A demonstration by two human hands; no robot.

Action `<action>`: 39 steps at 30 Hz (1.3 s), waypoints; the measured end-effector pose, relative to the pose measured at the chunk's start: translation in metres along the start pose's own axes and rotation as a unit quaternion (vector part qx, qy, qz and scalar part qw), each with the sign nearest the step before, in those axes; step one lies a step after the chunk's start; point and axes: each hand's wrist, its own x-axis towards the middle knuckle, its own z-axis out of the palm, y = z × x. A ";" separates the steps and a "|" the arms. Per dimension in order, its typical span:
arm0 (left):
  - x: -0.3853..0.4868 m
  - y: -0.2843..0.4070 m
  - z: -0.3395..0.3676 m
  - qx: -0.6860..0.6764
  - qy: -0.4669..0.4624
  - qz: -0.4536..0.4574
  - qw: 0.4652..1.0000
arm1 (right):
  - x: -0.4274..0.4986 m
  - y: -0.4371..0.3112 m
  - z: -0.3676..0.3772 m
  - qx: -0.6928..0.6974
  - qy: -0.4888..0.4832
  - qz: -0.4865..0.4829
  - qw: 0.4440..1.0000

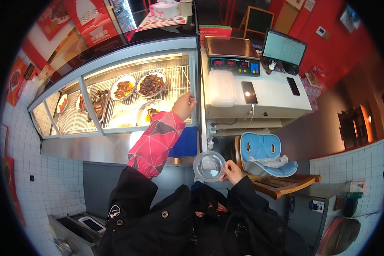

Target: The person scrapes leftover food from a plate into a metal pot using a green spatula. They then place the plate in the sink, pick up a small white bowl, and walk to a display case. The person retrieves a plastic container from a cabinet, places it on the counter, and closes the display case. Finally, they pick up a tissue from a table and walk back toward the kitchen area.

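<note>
My left hand [184, 106], in a pink patterned sleeve cover, is at the right-hand frame [193, 76] of a lit glass display case [137, 52]. Its fingers are curled against that frame; whether they grip it is unclear. Inside, on a wire rack, are a bowl of dark braised meat pieces [151, 84], a bowl of brown meat pieces [123, 89] and a partly hidden bowl [144, 112] behind my forearm. My right hand [233, 172] pinches the rim of a round clear plastic container [209, 166], held in front of my body.
A white counter [275, 92] on the right bears a digital scale [233, 54], a stack of translucent plastic boxes [222, 88], two phones and a monitor [284, 48]. Below, a wooden chair [284, 185] carries a blue seat cushion [260, 144]. A grey cabinet [307, 208] stands at lower right.
</note>
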 end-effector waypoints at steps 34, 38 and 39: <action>0.002 -0.147 -0.185 0.058 0.033 -0.045 0.997 | 0.263 -0.045 0.169 0.114 0.183 -0.055 0.975; -0.001 -0.157 -0.194 0.113 0.009 -0.067 0.991 | 0.361 -0.031 0.176 0.174 0.215 -0.131 0.952; -0.001 -0.157 -0.193 0.110 0.008 -0.075 0.991 | 0.387 -0.030 0.180 0.211 0.252 -0.124 0.936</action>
